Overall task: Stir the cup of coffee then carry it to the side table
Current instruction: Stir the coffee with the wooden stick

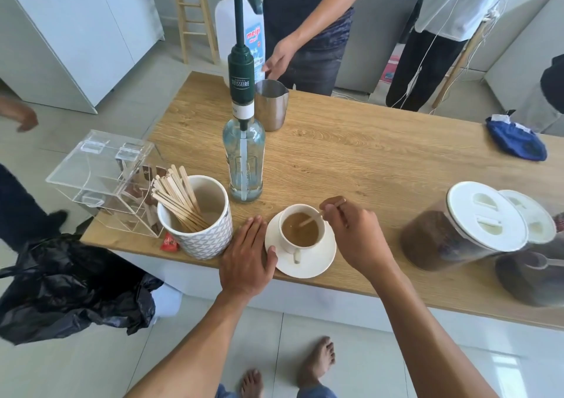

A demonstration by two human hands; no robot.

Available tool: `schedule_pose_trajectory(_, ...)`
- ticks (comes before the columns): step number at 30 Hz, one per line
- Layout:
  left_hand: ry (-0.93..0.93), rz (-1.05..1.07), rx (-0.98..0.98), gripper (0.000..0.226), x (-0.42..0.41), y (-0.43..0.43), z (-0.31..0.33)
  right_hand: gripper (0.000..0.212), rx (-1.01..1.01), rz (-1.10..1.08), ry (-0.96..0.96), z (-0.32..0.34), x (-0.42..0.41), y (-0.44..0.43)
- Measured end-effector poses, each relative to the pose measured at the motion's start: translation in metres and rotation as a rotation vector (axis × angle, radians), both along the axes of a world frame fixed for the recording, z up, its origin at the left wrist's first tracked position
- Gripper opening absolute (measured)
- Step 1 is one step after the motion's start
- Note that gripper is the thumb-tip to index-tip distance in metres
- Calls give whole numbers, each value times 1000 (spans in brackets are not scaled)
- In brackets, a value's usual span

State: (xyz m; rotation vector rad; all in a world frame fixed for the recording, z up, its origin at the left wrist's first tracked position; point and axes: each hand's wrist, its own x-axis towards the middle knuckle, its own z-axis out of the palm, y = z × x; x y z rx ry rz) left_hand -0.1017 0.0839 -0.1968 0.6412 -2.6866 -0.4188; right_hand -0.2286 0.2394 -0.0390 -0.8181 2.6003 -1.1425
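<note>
One view only, from the head, looking down. Cup (300, 229) of milky coffee on saucer (308, 268), close to the near edge of the tabletop (351, 159). Right hand (351, 233) just right of the cup, fingers pinched shut on a wooden stick (311, 220). Stick slanted down and left from the pinch, across the rim, tip in the coffee. Left hand (248, 257) flat and open on the tabletop, holding nothing, thumb touching the saucer's left edge. Cup handle turned toward the near edge, between the two hands. Probably mid-stir; carrying not yet begun.

Crowded left side: stick holder (201, 236) just beside the left hand, bottle (244, 165) just behind. Jars (464, 229) well apart on the right. Open tabletop beyond the cup and to its right. Clearest way out likely straight toward the near edge, then up. Side table not in view.
</note>
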Motion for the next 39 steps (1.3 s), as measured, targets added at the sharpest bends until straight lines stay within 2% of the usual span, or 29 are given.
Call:
schedule_pose_trajectory(2,-2,-2,4,55,0,0,0,22,28,33,-7,0,2,0)
schedule_pose_trajectory(6,11,-6,11,55,0,-1,-1,22,14,-27,102,-2,-2,1)
schedule_pose_trajectory(10,5,-16,15,55,0,-1,-4,21,24,62,60,-1,3,1)
schedule_pose_trajectory(17,26,-3,28,55,1,-1,-3,21,1,-69,75,-9,-10,14)
schedule_pose_trajectory(20,29,-2,19,55,0,0,-2,19,-44,-23,109,-12,-4,7)
schedule_pose_trajectory(24,24,1,4,55,0,-1,-1,17,-77,135,49,-11,13,6)
schedule_pose_trajectory(26,27,0,1,55,0,-1,-1,18,-50,127,42,-9,12,13)
schedule_pose_trajectory(30,29,1,-3,55,0,0,-1,17,-28,27,137,-3,-2,19)
schedule_pose_trajectory(32,31,4,-7,55,1,0,-1,15,-47,64,163,-1,-3,15)
schedule_pose_trajectory(36,42,0,-9,55,0,0,-1,15,-65,158,42,0,6,11)
schedule_pose_trajectory(39,46,-3,-7,55,0,1,-1,18,2,152,3,2,6,19)
